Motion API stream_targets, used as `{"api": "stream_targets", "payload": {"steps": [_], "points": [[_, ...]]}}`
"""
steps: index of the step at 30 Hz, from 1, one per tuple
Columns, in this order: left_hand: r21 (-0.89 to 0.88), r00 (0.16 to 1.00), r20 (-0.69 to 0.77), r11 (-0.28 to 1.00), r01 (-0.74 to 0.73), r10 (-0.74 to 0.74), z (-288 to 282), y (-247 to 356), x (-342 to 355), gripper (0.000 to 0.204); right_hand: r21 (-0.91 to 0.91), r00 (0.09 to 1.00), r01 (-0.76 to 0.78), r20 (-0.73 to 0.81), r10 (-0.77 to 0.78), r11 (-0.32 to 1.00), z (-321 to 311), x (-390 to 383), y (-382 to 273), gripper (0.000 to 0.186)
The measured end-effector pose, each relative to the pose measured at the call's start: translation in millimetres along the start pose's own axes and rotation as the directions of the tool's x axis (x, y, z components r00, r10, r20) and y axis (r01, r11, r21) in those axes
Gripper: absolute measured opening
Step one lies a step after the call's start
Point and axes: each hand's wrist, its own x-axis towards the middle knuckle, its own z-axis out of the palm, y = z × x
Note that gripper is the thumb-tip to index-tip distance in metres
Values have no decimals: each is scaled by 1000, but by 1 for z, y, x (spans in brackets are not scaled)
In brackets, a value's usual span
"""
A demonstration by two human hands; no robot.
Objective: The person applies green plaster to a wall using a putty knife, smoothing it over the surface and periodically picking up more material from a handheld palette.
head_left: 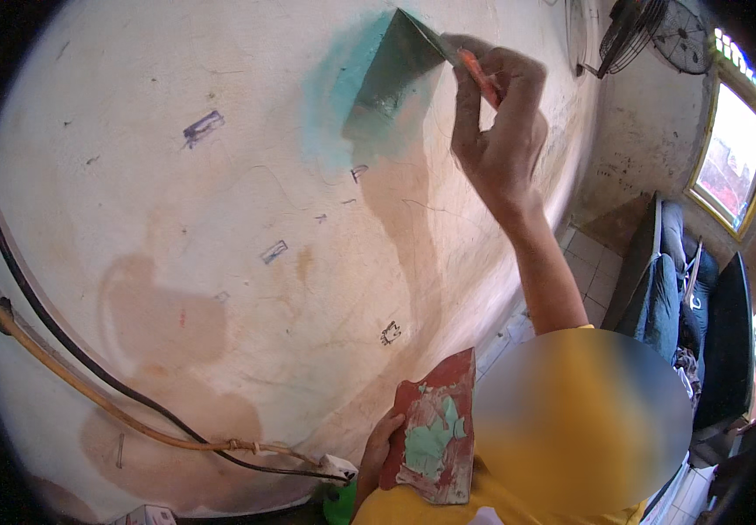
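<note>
The fingers [470,96] of the right hand [498,131] are pinching the orange handle of a wide, flat metal putty knife [402,66], curling closed around it high on the wall; the blade is lying tilted against the cream plaster wall [220,227], its lower edge touching a patch of turquoise filler [330,105] that is spreading to the left of and below the blade. The right forearm is rising from the lower right up to that spot. The left hand [376,455] is gripping the left edge of a red rectangular board [435,429] low in the picture, fingers wrapping behind it so that only their tips are showing; the board is standing nearly upright, close to the person's yellow shirt [570,420], and is carrying a smear of the same turquoise filler on its face. The wall is showing brownish stains and small dark marks; a black cable [72,350] and a tan cable [54,372] are running side by side along its lower left, ending at a small white box [338,466]. At the right, a window [732,157] is glowing bright, and two fans [658,31] are hanging near the upper right corner.
</note>
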Motion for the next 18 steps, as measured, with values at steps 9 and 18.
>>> {"api": "stream_targets", "payload": {"steps": [9,18], "points": [[83,999,19,996,40,-42,-11,2,-4,55,3,993,-29,111,28,1000,2,-16,-39,32],[108,994,-84,991,84,-75,-1,14,-14,42,-41,995,-99,-37,98,994,6,3,-2,25]]}}
